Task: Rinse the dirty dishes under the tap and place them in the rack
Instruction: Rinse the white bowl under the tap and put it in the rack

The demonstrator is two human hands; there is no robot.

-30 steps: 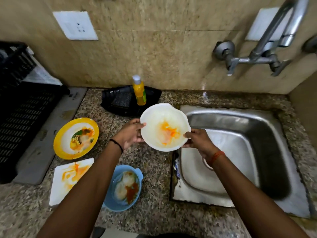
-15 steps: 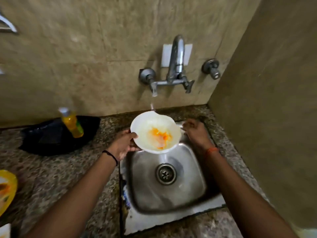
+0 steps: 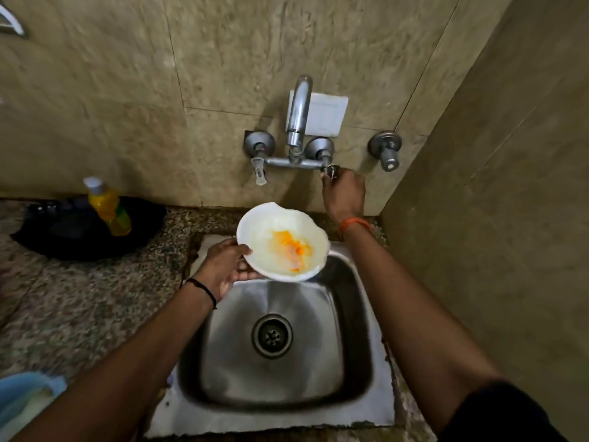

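A white bowl (image 3: 282, 240) smeared with orange food is held over the back edge of the steel sink (image 3: 274, 342). My left hand (image 3: 224, 266) grips its left rim, thumb on top and fingers underneath. My right hand (image 3: 344, 193) is raised to the wall tap (image 3: 298, 122), its fingers curled round the right tap handle (image 3: 331, 170). I see no water running from the spout. The rack is out of view.
A yellow bottle (image 3: 106, 205) stands on a black tray (image 3: 86, 231) at the back left of the granite counter (image 3: 79, 298). A blue bowl (image 3: 22, 397) shows at the lower left edge. A tiled side wall (image 3: 494, 218) closes in the right of the sink.
My right hand let go of the bowl and rose to the right tap handle. The bowl, now in my left hand alone, moved from over the counter to above the sink.
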